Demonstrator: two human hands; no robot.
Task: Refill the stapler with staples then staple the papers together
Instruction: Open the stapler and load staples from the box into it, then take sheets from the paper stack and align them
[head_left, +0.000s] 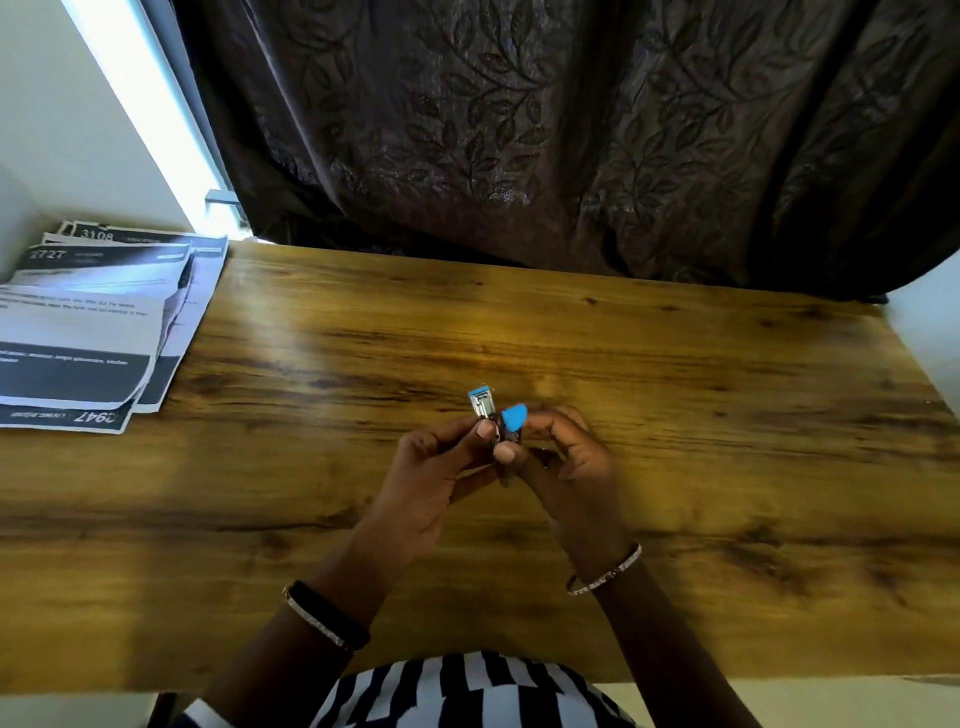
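Observation:
A small blue stapler (498, 418) is held up above the middle of the wooden table (675, 374). It is swung apart: the metal staple channel points up on the left and the blue top leans to the right. My left hand (431, 467) pinches the channel side, thumb near its base. My right hand (566, 457) grips the blue top and the lower body. Whether staples lie in the channel is too small to tell. A loose stack of printed papers (88, 322) lies at the table's far left edge, apart from both hands.
A dark leaf-patterned curtain (571, 130) hangs behind the table's back edge. A white wall and a bright window strip (150, 109) are at the upper left. Bracelets sit on both wrists. My striped clothing shows at the near edge.

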